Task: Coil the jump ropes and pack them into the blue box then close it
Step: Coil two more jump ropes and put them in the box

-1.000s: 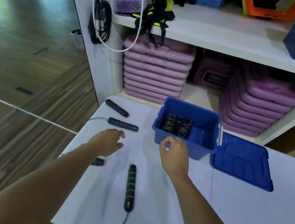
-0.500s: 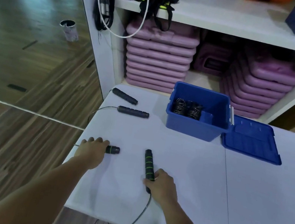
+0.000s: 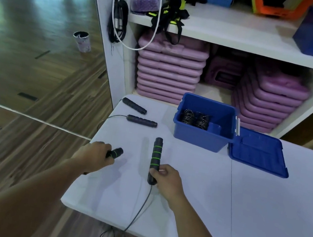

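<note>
My left hand (image 3: 93, 155) is curled round one handle (image 3: 116, 152), only its tip showing. My right hand (image 3: 166, 179) grips the low end of the other handle (image 3: 155, 155); its cord (image 3: 136, 213) trails over the table (image 3: 260, 208) edge. Beyond, the box (image 3: 200, 135) stands open, coils (image 3: 194, 119) inside, lid (image 3: 257, 152) flat beside it.

On table (image 3: 210, 199): box (image 3: 198, 136) at rear, lid (image 3: 259, 154) right of it, coils (image 3: 194, 119) inside, handles (image 3: 141, 120) left of box.

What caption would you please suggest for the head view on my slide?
Left hand and right hand each grip a green-striped handle at the table, blue box open behind.
</note>
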Motion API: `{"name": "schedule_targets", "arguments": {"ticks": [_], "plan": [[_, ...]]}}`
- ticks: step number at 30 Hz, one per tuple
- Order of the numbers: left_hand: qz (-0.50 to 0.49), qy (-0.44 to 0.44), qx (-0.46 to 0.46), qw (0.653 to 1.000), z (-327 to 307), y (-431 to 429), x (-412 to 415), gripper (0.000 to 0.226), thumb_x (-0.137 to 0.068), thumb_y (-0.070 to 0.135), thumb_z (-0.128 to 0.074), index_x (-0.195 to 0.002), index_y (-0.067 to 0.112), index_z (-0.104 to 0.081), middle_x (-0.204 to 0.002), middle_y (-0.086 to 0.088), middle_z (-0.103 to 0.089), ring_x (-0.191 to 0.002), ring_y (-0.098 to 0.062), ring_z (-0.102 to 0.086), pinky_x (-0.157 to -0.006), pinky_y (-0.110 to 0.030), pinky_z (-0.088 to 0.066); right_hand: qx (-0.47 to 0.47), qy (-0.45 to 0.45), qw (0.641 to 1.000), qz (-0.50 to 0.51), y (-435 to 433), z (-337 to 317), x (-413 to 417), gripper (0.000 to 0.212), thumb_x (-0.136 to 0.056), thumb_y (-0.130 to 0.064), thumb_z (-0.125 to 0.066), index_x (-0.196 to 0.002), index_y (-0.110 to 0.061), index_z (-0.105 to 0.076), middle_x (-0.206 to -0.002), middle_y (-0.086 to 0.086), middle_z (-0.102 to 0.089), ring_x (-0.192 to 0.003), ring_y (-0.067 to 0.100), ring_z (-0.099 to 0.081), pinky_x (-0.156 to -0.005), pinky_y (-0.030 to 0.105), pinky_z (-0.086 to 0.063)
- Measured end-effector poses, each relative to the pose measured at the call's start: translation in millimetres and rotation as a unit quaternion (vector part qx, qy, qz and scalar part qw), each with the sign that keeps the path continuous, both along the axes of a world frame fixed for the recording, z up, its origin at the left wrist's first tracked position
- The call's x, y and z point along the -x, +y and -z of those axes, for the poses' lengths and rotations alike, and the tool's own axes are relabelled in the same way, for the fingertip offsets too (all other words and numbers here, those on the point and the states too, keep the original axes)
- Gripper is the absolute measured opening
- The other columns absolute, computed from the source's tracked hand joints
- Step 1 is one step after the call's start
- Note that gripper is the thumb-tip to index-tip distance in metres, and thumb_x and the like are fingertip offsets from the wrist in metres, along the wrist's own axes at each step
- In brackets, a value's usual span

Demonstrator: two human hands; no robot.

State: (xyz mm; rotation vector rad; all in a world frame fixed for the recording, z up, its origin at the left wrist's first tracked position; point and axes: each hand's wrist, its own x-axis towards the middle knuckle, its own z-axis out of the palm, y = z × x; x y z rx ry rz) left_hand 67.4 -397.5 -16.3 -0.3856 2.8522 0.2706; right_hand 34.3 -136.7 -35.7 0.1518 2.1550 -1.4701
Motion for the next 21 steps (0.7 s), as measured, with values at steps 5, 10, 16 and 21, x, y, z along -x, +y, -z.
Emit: {"name": "schedule_targets", "arguments": {"ticks": [5,10,16,21], "plan": [[-0.106,0.079,-0.18,0.975,-57,32,7,0.036,-0.09,0.053,-0.058,-0.081,0.019,-0.066,-0.07,0.0,-0.067,-0.068,-0.019,-0.064,-0.059,-0.029,-0.045,0.088,0.016,0.996,-0.011,2,-38,4,0.013,-0.086,-0.03,-0.071,-0.095,-0.02,-0.069,-0.089,0.001,-0.075,-0.09,0.021,-0.071,-0.087,0.041,-0.056],[-0.153,0.183,-0.309,0.921,-109,64,19,0.02,-0.089,0.03,-0.063,-0.079,0.013,-0.068,-0.073,0.001,-0.067,-0.069,-0.017,-0.059,-0.064,-0.03,-0.044,0.167,0.019,0.986,-0.008,10,-79,10,0.014,-0.093,-0.026,-0.066,-0.103,-0.018,-0.071,-0.094,0.006,-0.072,-0.087,0.018,-0.068,-0.079,0.034,-0.055],[-0.139,0.252,-0.432,0.855,-167,103,34,0.017,-0.091,0.013,-0.062,-0.075,0.01,-0.061,-0.058,0.002,-0.054,-0.052,-0.01,-0.053,-0.049,-0.019,-0.044,0.254,0.039,0.966,0.0,25,-132,17,0.012,-0.097,-0.026,-0.061,-0.101,-0.017,-0.069,-0.075,-0.005,-0.063,-0.073,0.014,-0.06,-0.075,0.032,-0.051],[-0.097,0.263,-0.483,0.83,-205,129,46,0.013,-0.086,0.023,-0.066,-0.074,0.018,-0.065,-0.062,-0.001,-0.056,-0.061,-0.02,-0.054,-0.062,-0.034,-0.05,0.34,0.056,0.938,0.022,40,-176,22,0.013,-0.098,-0.027,-0.059,-0.103,-0.019,-0.068,-0.086,0.001,-0.067,-0.088,0.02,-0.063,-0.081,0.034,-0.057]]}}
